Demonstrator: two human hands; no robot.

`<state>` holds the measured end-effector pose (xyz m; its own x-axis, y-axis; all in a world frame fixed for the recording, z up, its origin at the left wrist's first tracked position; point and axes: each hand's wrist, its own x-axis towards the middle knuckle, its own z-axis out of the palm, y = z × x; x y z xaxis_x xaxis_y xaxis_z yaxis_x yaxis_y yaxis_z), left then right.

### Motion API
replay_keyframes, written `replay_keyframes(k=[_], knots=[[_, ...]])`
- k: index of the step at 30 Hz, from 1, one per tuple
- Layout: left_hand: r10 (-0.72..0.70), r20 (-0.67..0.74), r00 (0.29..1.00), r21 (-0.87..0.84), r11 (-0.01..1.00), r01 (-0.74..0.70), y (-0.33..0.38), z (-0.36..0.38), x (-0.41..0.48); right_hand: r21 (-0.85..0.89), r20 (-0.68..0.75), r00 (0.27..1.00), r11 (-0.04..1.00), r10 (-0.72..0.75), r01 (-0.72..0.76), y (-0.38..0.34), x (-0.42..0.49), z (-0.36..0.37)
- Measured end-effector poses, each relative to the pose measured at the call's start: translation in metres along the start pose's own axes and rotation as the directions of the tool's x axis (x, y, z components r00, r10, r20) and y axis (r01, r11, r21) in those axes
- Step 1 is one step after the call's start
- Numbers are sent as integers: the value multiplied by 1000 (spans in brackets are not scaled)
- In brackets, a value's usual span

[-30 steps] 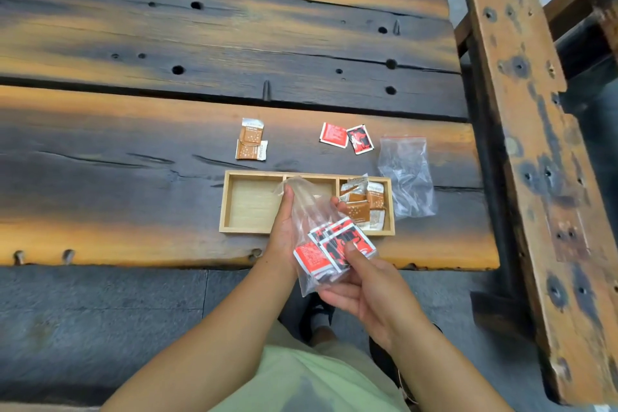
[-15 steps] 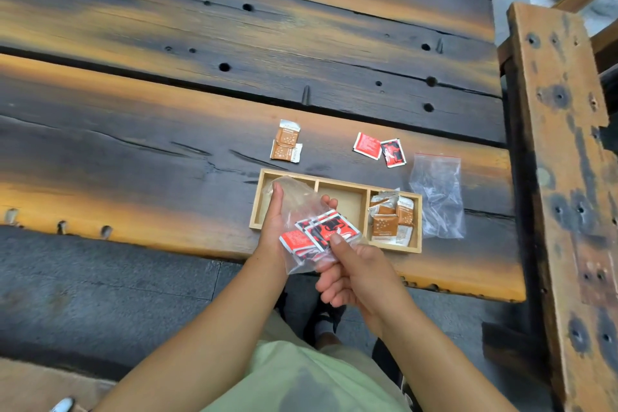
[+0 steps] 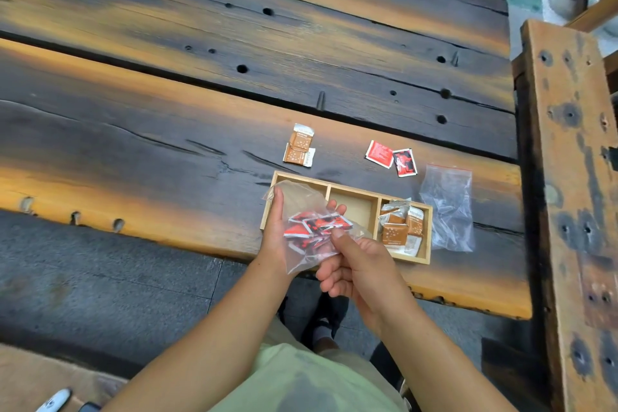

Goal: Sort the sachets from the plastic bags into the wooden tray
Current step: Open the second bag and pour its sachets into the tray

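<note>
A clear plastic bag [image 3: 302, 201] with several red sachets [image 3: 317, 226] inside lies across my left hand [image 3: 276, 231], which holds it over the left end of the wooden tray [image 3: 354, 189]. My right hand [image 3: 354, 261] pinches the bag's near end with thumb and fingers. The tray has three compartments. Its right one holds several brown sachets [image 3: 399, 227]; the middle one is bare. The left one is mostly hidden by the bag.
Two brown sachets [image 3: 298, 148] and two red sachets [image 3: 389, 157] lie on the dark plank table beyond the tray. An empty clear bag [image 3: 448, 207] lies right of the tray. A wooden bench [image 3: 575, 177] runs along the right side.
Both hands have lifted the bag of red sachets up and forward, from below the table edge to over the tray's left end. The camera view has shifted too.
</note>
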<state>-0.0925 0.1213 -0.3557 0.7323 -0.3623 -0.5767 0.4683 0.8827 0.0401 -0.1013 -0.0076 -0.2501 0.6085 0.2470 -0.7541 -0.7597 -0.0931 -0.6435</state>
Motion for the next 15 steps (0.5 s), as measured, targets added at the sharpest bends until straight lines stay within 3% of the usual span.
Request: replay_keyframes(k=[6, 13, 15], knots=[[93, -77, 993, 113, 990, -84, 0, -1, -4, 7, 7, 1000, 1000, 6, -6, -1, 0, 1], [191, 86, 978, 301, 931, -208, -4, 24, -16, 5, 14, 1000, 1000, 4, -4, -2, -2, 7], [208, -12, 978, 266, 944, -198, -5, 27, -12, 14, 9, 1000, 1000, 1, -1, -4, -3, 7]])
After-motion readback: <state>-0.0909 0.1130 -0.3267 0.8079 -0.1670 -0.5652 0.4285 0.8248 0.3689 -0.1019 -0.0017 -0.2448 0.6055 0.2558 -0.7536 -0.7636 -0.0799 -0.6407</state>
